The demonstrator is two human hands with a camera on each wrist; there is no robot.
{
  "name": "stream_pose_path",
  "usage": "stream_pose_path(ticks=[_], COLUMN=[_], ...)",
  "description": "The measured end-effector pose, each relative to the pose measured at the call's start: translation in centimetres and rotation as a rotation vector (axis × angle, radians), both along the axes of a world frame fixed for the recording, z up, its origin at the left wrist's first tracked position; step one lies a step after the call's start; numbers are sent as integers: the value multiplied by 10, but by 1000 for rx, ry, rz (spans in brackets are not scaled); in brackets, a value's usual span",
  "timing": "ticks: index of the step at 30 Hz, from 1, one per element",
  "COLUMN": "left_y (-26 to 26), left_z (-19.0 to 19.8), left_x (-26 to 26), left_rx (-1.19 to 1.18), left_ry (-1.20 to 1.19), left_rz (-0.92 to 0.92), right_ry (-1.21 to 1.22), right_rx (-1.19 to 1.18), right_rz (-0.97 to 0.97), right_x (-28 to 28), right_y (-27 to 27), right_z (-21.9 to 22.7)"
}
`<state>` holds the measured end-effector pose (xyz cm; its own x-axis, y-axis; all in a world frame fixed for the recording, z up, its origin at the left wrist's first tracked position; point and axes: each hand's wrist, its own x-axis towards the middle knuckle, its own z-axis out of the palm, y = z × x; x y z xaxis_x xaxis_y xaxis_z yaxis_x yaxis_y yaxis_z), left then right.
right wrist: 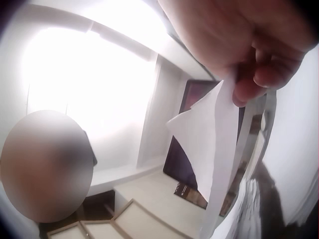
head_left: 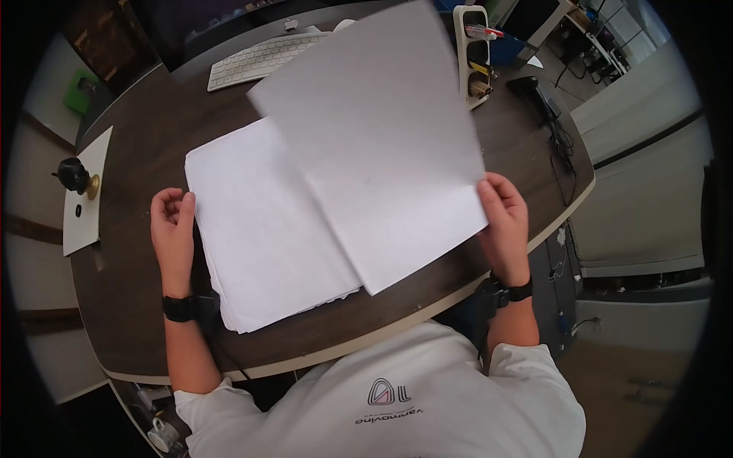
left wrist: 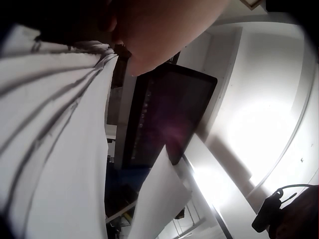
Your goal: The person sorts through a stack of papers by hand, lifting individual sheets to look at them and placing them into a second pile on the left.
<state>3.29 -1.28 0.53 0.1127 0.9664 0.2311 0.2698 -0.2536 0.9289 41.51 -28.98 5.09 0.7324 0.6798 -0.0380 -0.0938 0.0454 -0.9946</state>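
A large white sheet of paper [head_left: 382, 137] is raised and tilted over the right part of a paper stack [head_left: 259, 229]. My right hand [head_left: 505, 217] pinches the sheet near its lower right corner, thumb on top. In the right wrist view the fingers [right wrist: 244, 92] hold the sheet's edge, and the paper bends away from them. The stack lies on the desk with slightly uneven edges, partly hidden by the sheet. At its left edge, my left hand [head_left: 174, 225] has loosely bent fingers, the thumb right beside the paper. Seen from the left wrist, the stack's layered edges [left wrist: 60, 99] fan out.
Behind the papers stand a white keyboard [head_left: 259, 61] and a monitor [head_left: 229, 23]. A white holder [head_left: 472, 57] with pens is at the back right, near a black scanner [head_left: 534, 95] with a coiled cable. On the left sits a white board [head_left: 85, 214] bearing a dark knob-like object.
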Motion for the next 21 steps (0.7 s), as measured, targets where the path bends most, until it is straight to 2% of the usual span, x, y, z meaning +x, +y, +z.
stream_pose_path(ticks=[1,3,5,11,21], left_y=[0,0,-3,1,2], left_z=[1,2,3,-2,-3], left_x=[0,-1,0,-3,-3], left_rx=[-7,-97,-108,-88,-87], left_ry=[-11,160,166,151,93], left_rz=[9,-49,-51,-76,-91], right_ry=[9,-48,-57,-74,-105], right_rx=[25,-16,-95,-157,-266], right_rz=[-43,-106,-142,-53,-64], right_x=[15,37,48,59,53], right_y=[-7,-19,-24,-19,-10], right_z=[0,2,1,-11,-14])
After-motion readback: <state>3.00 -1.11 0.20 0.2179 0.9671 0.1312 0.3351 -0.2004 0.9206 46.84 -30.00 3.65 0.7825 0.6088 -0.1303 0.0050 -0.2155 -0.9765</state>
